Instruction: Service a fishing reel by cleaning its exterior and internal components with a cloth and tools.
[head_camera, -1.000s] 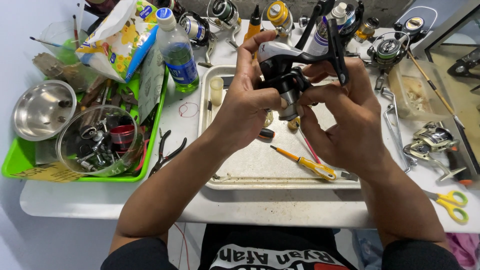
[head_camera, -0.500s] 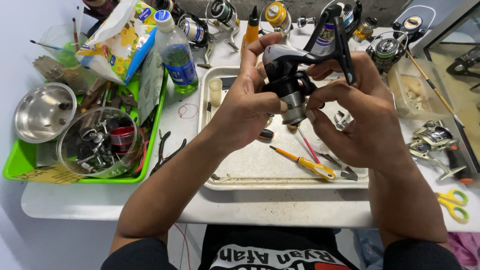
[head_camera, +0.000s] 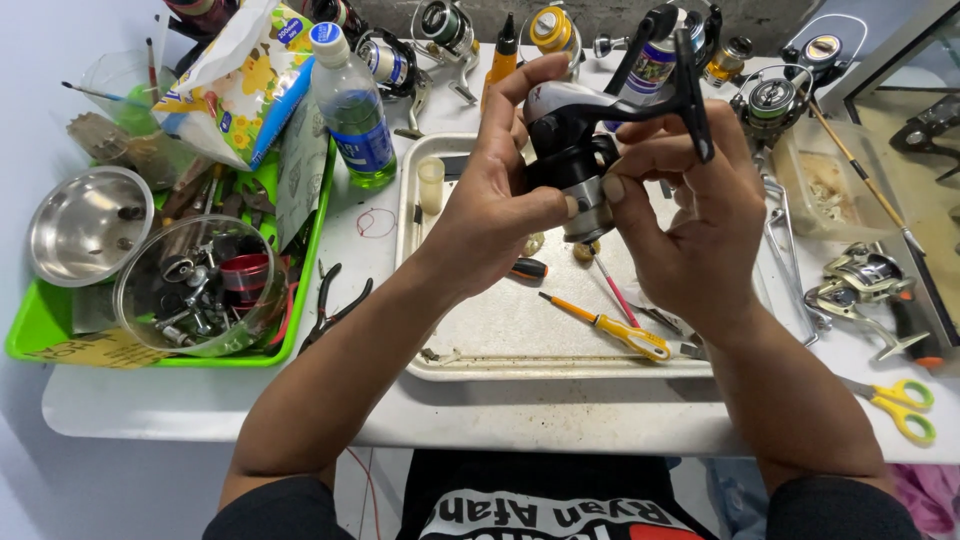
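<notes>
Workbench: white table (head_camera: 200, 410), crowded with tools and parts, seen from above.
Near edge: yellow-handled scissors (head_camera: 905, 405) at the right corner; black pliers (head_camera: 335, 310) lie left of the tray.
Metal tray: shallow tray (head_camera: 480, 365) under the hands, holding a yellow-handled screwdriver (head_camera: 605, 327) and a thin red-handled tool (head_camera: 612, 290).
Left hand: left hand (head_camera: 500, 205) wrapped around the body of the fishing reel (head_camera: 575, 135), thumb pressed on its lower silver part.
Right hand: right hand (head_camera: 695, 220) pinching the same silver part from the other side, fingertips against the reel's underside.
Reel position: held above the tray's far half, bail arm tilted up and away.
Change: over the last second the reel has been lifted a little and turned, and the fingers have closed in on the lower end; my judgement is that the work has narrowed to that one fitting.
Left side: green tray (head_camera: 40, 330) with a clear bowl of parts (head_camera: 195, 290) and a steel bowl (head_camera: 85, 225).
Far edge: plastic bottle (head_camera: 350, 110) and a row of other reels (head_camera: 445, 30).
</notes>
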